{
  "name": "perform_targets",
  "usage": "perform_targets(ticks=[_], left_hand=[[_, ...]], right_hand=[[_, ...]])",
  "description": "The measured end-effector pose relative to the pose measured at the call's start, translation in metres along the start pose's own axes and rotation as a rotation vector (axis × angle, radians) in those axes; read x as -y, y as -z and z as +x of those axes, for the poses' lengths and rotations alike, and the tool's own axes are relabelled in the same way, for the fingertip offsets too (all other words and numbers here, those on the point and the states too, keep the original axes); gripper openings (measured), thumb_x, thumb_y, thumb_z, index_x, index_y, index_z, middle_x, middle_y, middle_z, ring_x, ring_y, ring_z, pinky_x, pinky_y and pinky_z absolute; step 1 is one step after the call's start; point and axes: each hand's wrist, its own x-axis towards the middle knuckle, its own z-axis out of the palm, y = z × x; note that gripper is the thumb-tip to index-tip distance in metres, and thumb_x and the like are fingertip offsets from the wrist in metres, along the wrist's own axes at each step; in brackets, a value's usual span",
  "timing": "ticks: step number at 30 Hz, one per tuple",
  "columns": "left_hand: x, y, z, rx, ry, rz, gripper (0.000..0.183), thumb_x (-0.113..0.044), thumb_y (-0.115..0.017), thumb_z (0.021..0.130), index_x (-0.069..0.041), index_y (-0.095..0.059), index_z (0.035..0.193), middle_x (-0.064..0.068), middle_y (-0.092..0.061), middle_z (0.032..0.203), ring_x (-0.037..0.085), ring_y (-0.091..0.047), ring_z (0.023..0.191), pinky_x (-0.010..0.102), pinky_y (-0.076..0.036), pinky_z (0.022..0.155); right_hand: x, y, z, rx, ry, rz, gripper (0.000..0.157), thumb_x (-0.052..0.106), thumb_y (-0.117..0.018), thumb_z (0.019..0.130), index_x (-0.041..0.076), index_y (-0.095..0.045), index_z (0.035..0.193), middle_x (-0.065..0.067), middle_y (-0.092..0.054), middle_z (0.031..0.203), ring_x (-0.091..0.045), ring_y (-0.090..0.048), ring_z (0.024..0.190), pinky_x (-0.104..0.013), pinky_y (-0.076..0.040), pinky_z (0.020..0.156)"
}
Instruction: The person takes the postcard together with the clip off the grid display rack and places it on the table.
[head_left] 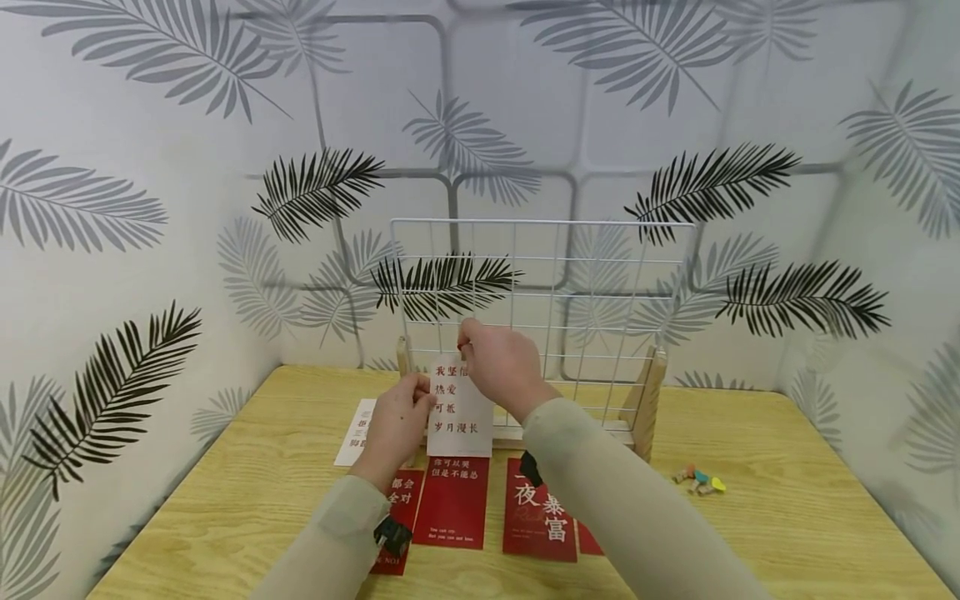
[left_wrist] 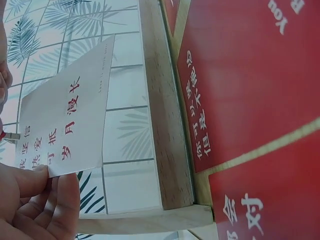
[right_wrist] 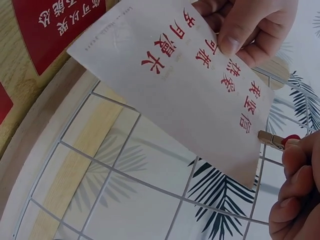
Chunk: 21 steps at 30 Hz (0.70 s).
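Note:
A white card with red Chinese characters (head_left: 459, 442) stands upright before a white wire grid (head_left: 573, 258) in a wooden stand. My left hand (head_left: 393, 423) pinches the card's side edge between thumb and fingers, as the left wrist view also shows. At the card's top edge, my right hand (head_left: 506, 362) pinches a small wooden clothespin (right_wrist: 271, 139) with a red piece on its end. In the right wrist view the clothespin's tip meets the card's edge, close to a grid wire. Part of the card's top is hidden behind my right hand in the head view.
Several red cards with white writing, one of them a red card (head_left: 452, 508) in front of the stand, lie on the wooden table (head_left: 757, 533). Another white card (head_left: 356, 433) lies left of the stand. Several small clothespins with coloured ends (head_left: 701, 482) lie at the right.

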Motion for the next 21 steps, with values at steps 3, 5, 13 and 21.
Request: perform_targets(ticks=[3,5,13,21], left_hand=[[0.001,0.002,-0.001,0.009,0.003,-0.004,0.010,-0.016,-0.061,0.102,-0.011,-0.063,0.111,0.003,-0.064,0.092,0.019,-0.058,0.075,0.033,-0.050,0.063],[0.001,0.004,-0.001,0.018,0.001,-0.001,0.010,-0.017,-0.061,0.103,-0.012,-0.063,0.111,0.002,-0.064,0.092,0.019,-0.058,0.075,0.033,-0.050,0.063],[0.006,0.022,-0.003,0.015,-0.039,0.079,0.010,-0.014,-0.060,0.102,-0.010,-0.064,0.110,0.003,-0.063,0.091,0.019,-0.056,0.074,0.033,-0.048,0.064],[0.011,0.041,-0.006,0.023,-0.045,0.095,0.011,-0.015,-0.060,0.103,-0.009,-0.063,0.112,0.004,-0.063,0.089,0.019,-0.056,0.071,0.032,-0.047,0.060]], right_hand=[[0.001,0.003,-0.001,-0.004,0.008,0.007,0.006,0.024,-0.057,0.105,0.023,-0.062,0.102,0.008,-0.062,0.072,-0.011,-0.051,0.051,-0.028,-0.041,0.046],[0.002,0.006,-0.001,-0.006,0.011,0.012,0.006,0.024,-0.056,0.105,0.023,-0.062,0.103,0.007,-0.062,0.071,-0.012,-0.051,0.051,-0.029,-0.042,0.046],[-0.002,0.017,-0.006,-0.008,0.012,0.081,0.005,0.022,-0.059,0.103,0.023,-0.064,0.104,0.006,-0.068,0.080,-0.012,-0.054,0.055,-0.030,-0.043,0.049],[-0.014,0.024,-0.011,0.051,-0.038,0.183,0.008,0.022,-0.058,0.103,0.021,-0.064,0.110,0.007,-0.061,0.070,-0.014,-0.049,0.053,-0.030,-0.039,0.049]])
